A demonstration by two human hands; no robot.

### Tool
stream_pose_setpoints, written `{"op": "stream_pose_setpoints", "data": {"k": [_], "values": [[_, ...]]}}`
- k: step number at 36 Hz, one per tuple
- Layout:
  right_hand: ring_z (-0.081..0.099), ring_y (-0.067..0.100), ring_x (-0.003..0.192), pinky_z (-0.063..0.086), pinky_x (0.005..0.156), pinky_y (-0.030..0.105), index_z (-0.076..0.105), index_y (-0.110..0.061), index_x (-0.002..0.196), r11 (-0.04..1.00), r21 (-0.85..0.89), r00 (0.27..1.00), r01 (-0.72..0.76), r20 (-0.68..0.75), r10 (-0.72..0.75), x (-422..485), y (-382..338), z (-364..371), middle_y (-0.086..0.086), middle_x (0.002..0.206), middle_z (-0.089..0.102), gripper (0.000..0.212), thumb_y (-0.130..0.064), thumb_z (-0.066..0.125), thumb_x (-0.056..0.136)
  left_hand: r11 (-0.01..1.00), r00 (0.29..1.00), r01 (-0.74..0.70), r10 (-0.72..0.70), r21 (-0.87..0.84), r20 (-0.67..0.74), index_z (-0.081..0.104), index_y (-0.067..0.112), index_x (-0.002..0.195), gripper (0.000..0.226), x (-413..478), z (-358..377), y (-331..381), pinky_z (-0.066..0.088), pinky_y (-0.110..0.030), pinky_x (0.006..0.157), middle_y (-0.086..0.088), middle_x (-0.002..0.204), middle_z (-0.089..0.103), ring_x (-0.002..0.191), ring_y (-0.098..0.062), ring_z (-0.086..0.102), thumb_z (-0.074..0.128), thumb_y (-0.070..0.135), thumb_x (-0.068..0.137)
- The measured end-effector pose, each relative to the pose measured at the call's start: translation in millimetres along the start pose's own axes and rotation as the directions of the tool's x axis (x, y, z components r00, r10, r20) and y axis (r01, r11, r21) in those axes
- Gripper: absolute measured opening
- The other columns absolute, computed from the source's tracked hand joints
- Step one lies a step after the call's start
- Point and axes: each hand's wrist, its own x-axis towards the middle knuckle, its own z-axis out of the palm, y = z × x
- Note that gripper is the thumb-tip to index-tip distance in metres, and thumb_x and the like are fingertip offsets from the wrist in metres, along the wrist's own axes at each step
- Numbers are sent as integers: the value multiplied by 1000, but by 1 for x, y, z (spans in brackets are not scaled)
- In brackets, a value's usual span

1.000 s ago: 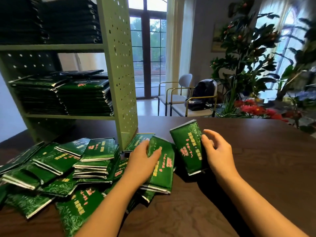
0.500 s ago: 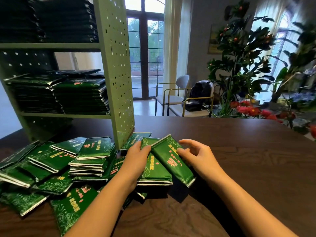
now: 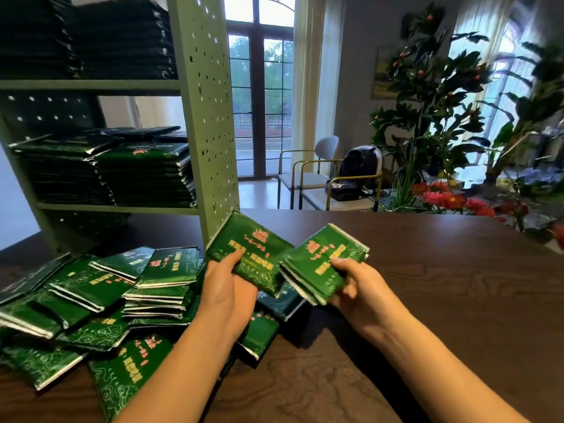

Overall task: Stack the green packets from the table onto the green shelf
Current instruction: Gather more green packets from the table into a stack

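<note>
While aloft, packet (image 3: 247, 254) beside shelf edge (image 3: 232, 178)

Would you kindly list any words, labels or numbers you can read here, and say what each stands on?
Nothing can be quoted.
Packet held by the left hand: yellow and red print, too blurred to read.
Packet stack held by the right hand: same print, blurred.
Backpack on the chair: white mark, too small to read.

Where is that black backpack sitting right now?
Head view, right of centre: the black backpack rests on the nearer chair beyond the table, left of the tall plant.
</note>
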Motion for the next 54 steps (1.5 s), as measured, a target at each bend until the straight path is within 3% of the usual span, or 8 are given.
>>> {"op": "stream_pose_setpoints", "data": {"k": [11, 15, 22, 32, 38, 46, 49, 54], "values": [[67, 24, 81, 57, 68, 39, 60, -9, 95, 999, 52, 997, -10, -71, 13, -6, 26, 13, 10, 91, 72, 10, -11, 64, 86, 993, 957, 88, -106, 77, 272, 61, -2, 115, 39, -23, 11, -16, 49, -44, 88, -23, 110, 70, 94, -31, 70, 32, 20, 101], [71, 19, 76, 60, 62, 35, 61, -11, 102, 993, 18, 990, 116, -78, -115, -5, 18, 13, 6, 90, 74, 12, -10, 59, 90, 994, 934, 32, -66, 101, 351, 55, -3, 130, 53, -24, 13, -19, 38, -51, 108, -23, 125, 63, 121, -37, 57, 45, 22, 84], [70, 12, 74, 56, 65, 29, 62, -13, 98, 926, -236, 952, 294, -11, -305, 1, -9, -5, 0, 84, 74, 14, -4, 54, 92, 888, 876, 75, -276, 453, 396, 59, 0, 126, 83, -21, 2, -7, 53, -31, 73, -26, 124, 62, 99, -31, 65, 20, 65, 92], [65, 12, 84, 50, 69, 22, 63, -13, 93, 693, -545, 866, 473, 142, -480, -3, -9, -5, 6, 95, 70, 10, -5, 58, 90, 793, 787, 83, -424, 604, 449, 63, 10, 114, 32, -39, 10, -15, 53, -12, 61, 4, 95, 76, 82, -2, 72, 37, 22, 99], [66, 7, 91, 49, 68, 14, 58, -16, 101, 681, -542, 864, 493, 212, -457, -3, -4, -6, 0, 101, 68, 19, -2, 58, 90, 860, 867, 88, -314, 502, 386, 58, 2, 128, 52, -32, 10, -15, 56, -42, 90, -23, 121, 66, 116, -37, 61, 54, 30, 84], [58, -3, 105, 46, 83, 11, 51, -25, 121, 627, -611, 874, 484, 298, -383, -3, 7, 3, -6, 122, 58, 29, -8, 46, 97, 863, 943, 25, -188, 505, 275, 61, 3, 113, 22, -22, 8, -17, 61, -36, 72, -15, 92, 74, 75, -23, 72, 48, 5, 96], [53, 9, 113, 43, 88, 17, 54, -20, 120, 495, -753, 859, 433, 178, -481, 7, -10, -13, -1, 122, 57, 26, -11, 40, 100, 879, 963, 86, -195, 470, 187, 61, 5, 102, 13, -17, 5, -7, 60, -38, 59, -15, 81, 71, 62, -23, 70, 50, 6, 95], [49, 27, 121, 39, 94, 35, 52, -18, 127, -56, -996, 952, 66, 80, -296, 23, -14, -52, 5, 125, 58, 35, -35, 46, 97, 916, 979, 141, -185, 375, 84, 62, 7, 103, 15, -11, 1, 5, 58, -45, 57, -15, 80, 71, 62, -25, 71, 50, 10, 95]]}}
